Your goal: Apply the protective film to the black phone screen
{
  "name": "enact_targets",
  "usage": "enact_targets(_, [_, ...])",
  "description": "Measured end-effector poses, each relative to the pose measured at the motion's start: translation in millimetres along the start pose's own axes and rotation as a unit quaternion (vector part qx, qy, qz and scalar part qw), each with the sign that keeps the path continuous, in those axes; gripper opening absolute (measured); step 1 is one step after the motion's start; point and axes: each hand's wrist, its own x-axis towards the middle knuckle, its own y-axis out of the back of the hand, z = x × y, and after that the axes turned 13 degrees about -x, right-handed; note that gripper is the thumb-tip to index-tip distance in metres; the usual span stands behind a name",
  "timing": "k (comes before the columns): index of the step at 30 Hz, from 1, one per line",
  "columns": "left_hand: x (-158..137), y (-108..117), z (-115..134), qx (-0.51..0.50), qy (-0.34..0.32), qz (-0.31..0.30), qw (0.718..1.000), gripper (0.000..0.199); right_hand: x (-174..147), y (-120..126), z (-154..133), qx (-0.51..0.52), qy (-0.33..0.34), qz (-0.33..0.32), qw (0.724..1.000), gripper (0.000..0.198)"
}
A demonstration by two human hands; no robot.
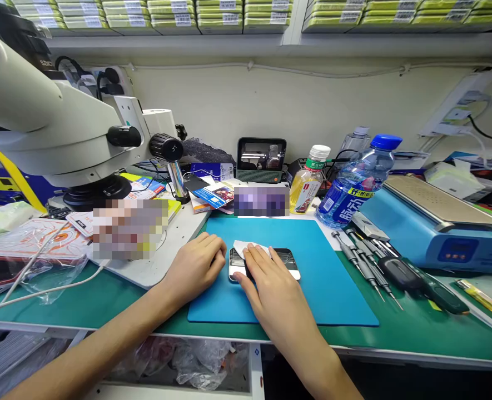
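Observation:
A phone [293, 272] with white ends and a dark, shiny middle lies crosswise on the blue mat [329, 300]. My right hand [266, 275] presses a folded white tissue [240, 246] onto it, fingers stretched over the tissue and thumb at the phone's near left edge. Much of the phone and tissue is covered by this hand. Just left of the phone, my left hand [198, 261] rests on the mat's left part, its fingers curled into a loose fist. Nothing shows in that fist, and it appears apart from the phone.
A microscope [62, 133] looms at the left over its white base [145, 272]. Behind the mat stand a small screen [261, 154], a juice bottle [308, 180] and a large water bottle [356, 183]. Several screwdrivers [360, 266] lie right of it, before a blue machine [446, 228].

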Motion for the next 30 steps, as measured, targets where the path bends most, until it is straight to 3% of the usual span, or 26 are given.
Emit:
enact_targets(8, [-0.7,0.1,-1.2,0.004,0.01,0.004,1.0,0.023,-42.7,17.0,-16.2,-0.004,0.028,0.04,0.999,0.051])
enact_targets(11, [-1.2,0.1,-1.7,0.004,0.013,0.003,1.0,0.023,-36.1,16.3,-17.1,0.01,0.03,0.026,0.999,0.05])
enact_targets(18, [-1.3,-1.0,-1.9,0.012,0.017,0.014,1.0,0.022,11.3,-3.4,-17.2,0.024,0.016,-0.008,1.0,0.051])
enact_targets(26, [-2.6,-0.8,-1.7,0.019,0.046,0.027,0.998,0.022,-26.7,10.4,-32.5,0.008,0.035,0.025,0.999,0.053])
enact_targets(30, [-3.7,0.3,-1.8,0.013,0.051,0.018,0.998,0.023,-21.3,10.2,-34.4,0.004,0.041,0.001,0.999,0.053])
